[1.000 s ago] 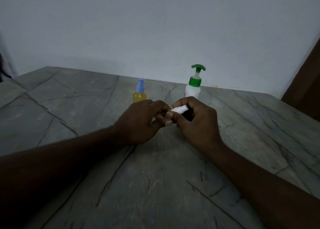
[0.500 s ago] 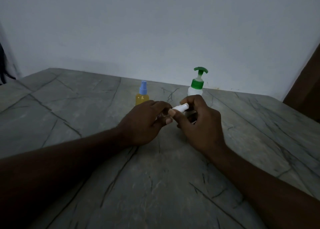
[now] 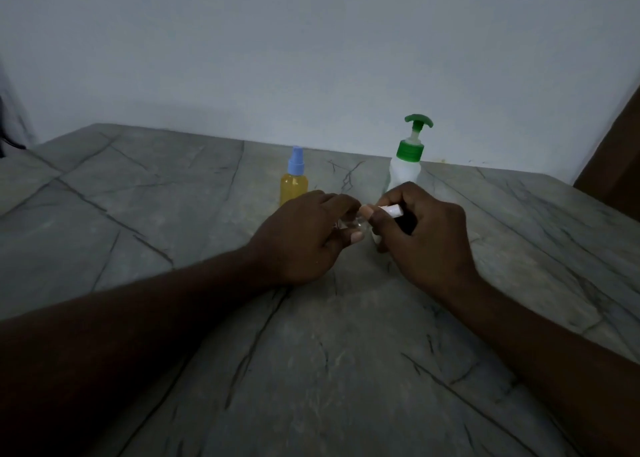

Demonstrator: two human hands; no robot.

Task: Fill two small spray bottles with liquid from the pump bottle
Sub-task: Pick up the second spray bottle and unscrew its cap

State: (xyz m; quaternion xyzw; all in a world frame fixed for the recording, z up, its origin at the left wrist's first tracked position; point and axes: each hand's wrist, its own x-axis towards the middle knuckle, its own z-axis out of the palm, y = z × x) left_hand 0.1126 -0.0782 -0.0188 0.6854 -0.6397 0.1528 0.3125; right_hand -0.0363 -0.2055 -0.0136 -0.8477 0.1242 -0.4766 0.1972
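Mostly hidden: clear spray bottle (image 3: 343, 226) in curled left hand (image 3: 304, 238), only glints showing. Right hand (image 3: 426, 238) pinches white spray cap (image 3: 393, 210), lower end covered. Yellow spray bottle (image 3: 293, 183) at 12 o'clock of left hand, pump bottle (image 3: 405, 169) at 12 of right, bases occluded. Desk (image 3: 156, 214) runs wide to 9 and 3 o'clock; far edge near bottles.

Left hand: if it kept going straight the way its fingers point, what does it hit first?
The right hand. The left hand, holding a clear bottle, points rightward at the right hand's fingertips and the white cap they pinch, nearly touching. The pump bottle stands farther back, likely off that line.
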